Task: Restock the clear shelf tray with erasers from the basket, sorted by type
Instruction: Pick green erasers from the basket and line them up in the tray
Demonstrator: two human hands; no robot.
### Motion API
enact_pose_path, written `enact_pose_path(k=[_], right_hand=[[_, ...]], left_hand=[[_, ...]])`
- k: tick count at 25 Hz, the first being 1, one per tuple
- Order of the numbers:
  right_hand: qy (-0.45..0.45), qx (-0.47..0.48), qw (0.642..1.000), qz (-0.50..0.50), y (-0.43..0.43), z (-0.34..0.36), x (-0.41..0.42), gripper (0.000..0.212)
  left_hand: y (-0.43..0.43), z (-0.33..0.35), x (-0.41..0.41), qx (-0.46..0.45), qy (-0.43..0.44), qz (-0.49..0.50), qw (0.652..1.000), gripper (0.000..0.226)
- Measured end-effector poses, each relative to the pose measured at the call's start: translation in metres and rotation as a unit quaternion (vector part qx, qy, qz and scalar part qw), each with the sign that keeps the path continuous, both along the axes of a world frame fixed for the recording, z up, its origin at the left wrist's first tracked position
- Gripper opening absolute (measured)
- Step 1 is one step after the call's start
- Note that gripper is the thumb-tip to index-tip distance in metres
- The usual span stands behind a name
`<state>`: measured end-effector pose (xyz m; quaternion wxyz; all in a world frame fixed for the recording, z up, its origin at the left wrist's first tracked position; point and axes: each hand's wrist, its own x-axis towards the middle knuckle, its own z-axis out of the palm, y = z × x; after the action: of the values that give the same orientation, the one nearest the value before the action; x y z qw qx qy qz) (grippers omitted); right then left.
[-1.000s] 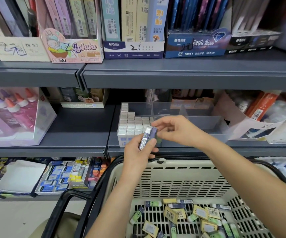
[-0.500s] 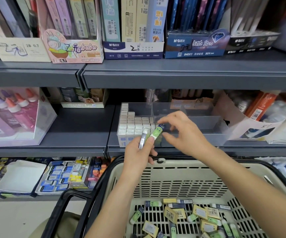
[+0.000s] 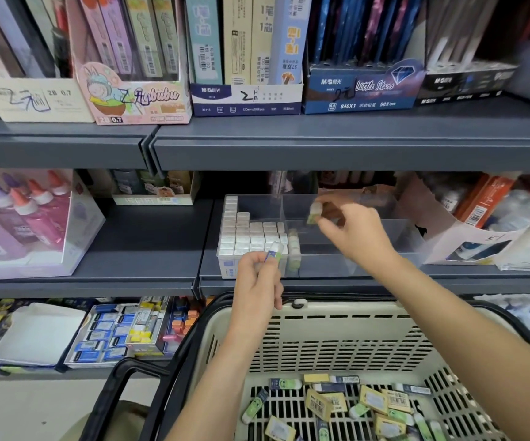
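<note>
Right now a small green eraser [image 3: 314,215] is pinched in your right hand [image 3: 354,232], up over the clear tray [image 3: 368,268]. Left of that hand, white erasers [image 3: 247,233] fill one part of the tray. Your left hand [image 3: 257,281] grips another eraser [image 3: 274,252] at the tray's front. Below both hands is the basket [image 3: 352,308], holding loose erasers [image 3: 375,401].

The tray [image 3: 411,229] sits on the middle shelf [image 3: 448,276], just behind my basket [image 3: 336,308]. Packed erasers [image 3: 250,233] fill its left compartment. My left hand [image 3: 257,283] holds an eraser [image 3: 274,251] before the tray's front wall. My right hand [image 3: 357,235] holds a second eraser [image 3: 314,214] above the compartment to their right. Loose erasers [image 3: 352,405] lie in the basket.
</note>
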<state>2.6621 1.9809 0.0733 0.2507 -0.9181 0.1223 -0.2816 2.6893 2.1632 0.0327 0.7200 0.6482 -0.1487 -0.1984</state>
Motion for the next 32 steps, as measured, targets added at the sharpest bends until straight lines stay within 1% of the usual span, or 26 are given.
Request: enact_pose_path(k=[1,3,7,10,13,16,20,21,23,24,25,28,30,32], right_hand=[[0.007,0.036,0.999,-0.002,-0.004,0.001,0.007,0.018],[0.03,0.078,0.996,0.01,-0.006,0.0,0.017,0.016],[0.074,0.115,0.99,0.041,-0.001,-0.006,0.026,0.013],[0.125,0.101,0.986,0.048,0.0,-0.009,0.031,0.012],[0.189,0.09,0.977,0.045,0.0,-0.012,0.033,0.019],[0.23,0.082,0.968,0.055,0.001,-0.017,0.032,0.011],[0.271,0.088,0.956,0.068,0.0,-0.009,0.029,0.016],[0.265,0.073,0.959,0.063,0.0,-0.006,0.027,0.017],[0.202,0.039,0.977,0.05,0.006,0.001,0.019,0.017],[0.163,0.05,0.983,0.061,0.012,0.005,0.014,0.015],[0.139,0.083,0.983,0.086,0.018,0.008,0.009,0.014],[0.135,0.195,0.956,0.175,0.032,0.013,-0.007,0.013],[0.146,0.23,0.942,0.198,0.032,0.015,-0.014,0.009],[0.158,0.241,0.935,0.207,0.029,0.017,-0.02,0.006]], left_hand=[[-0.001,0.0,0.0,0.0,-0.002,0.007,1.0,0.007],[-0.001,0.0,0.0,0.006,-0.015,0.023,1.0,0.009],[0.004,0.0,0.001,0.026,-0.075,0.061,0.995,0.013],[0.006,0.0,0.001,0.042,-0.103,0.089,0.99,0.018],[0.005,0.0,0.004,0.031,-0.077,0.105,0.991,0.017],[0.006,0.001,0.004,0.024,-0.069,0.11,0.991,0.017],[0.006,0.001,0.003,0.021,-0.067,0.11,0.992,0.02],[0.005,0.001,0.003,0.023,-0.064,0.108,0.992,0.019],[0.005,0.001,0.002,0.025,-0.062,0.102,0.993,0.018],[0.005,0.001,0.002,0.022,-0.065,0.095,0.993,0.019],[0.004,0.002,0.002,0.019,-0.07,0.084,0.994,0.021],[0.002,0.001,-0.001,0.018,-0.082,0.054,0.995,0.023],[0.001,0.001,-0.003,0.022,-0.083,0.05,0.995,0.02],[0.0,0.001,-0.005,0.037,-0.101,0.044,0.993,0.019]])
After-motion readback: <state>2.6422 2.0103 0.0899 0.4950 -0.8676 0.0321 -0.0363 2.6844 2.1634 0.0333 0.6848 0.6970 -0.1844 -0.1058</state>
